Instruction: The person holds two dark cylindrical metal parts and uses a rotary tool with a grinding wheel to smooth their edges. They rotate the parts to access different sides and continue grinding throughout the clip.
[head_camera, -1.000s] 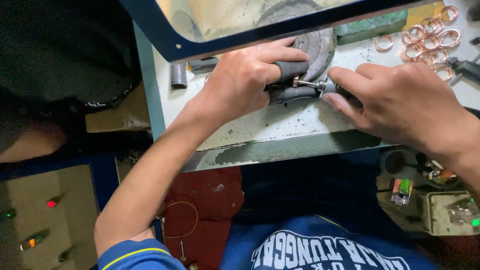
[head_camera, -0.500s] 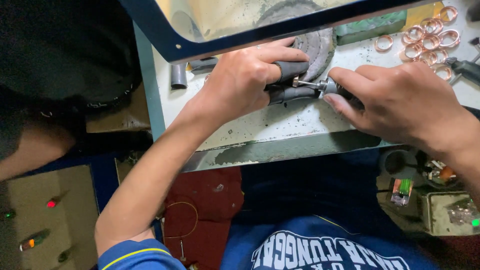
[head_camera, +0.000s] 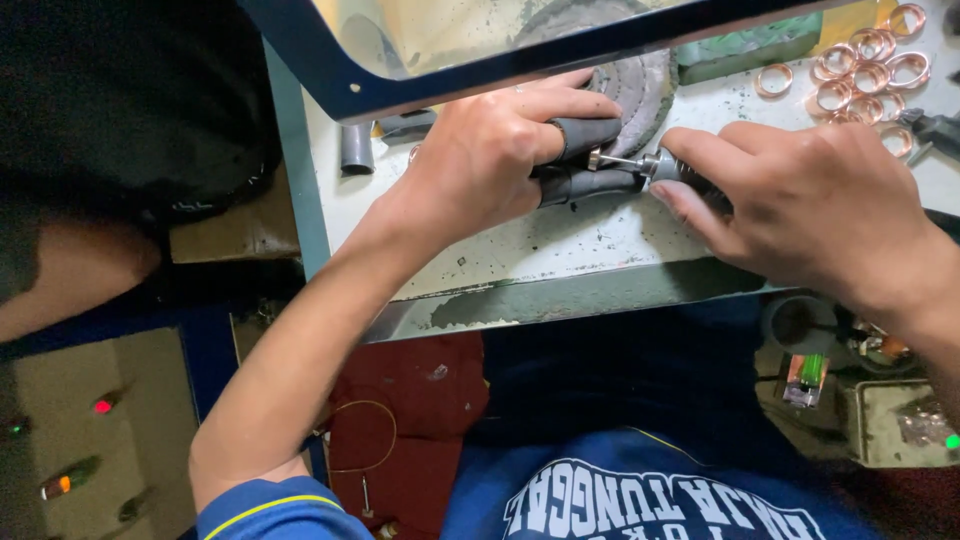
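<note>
Head view: my left hand (head_camera: 490, 160) pinches a small workpiece (head_camera: 594, 160) over the bench (head_camera: 560, 250) while my right hand (head_camera: 800, 200) grips the rotary tool (head_camera: 665, 168); a slipping bit could nick my covered fingertips (head_camera: 585, 135).

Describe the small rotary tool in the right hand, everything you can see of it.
The rotary tool is a slim handpiece, dark and mostly hidden under the right hand, which grips it from above. Only its front shows: a metallic silver collar and a thin bright shaft pointing left, lying roughly level over the stained white bench. The shaft's tip meets the left hand, whose thumb and forefinger wear dark grey finger guards. Whatever the tip works on is hidden between them.
</note>
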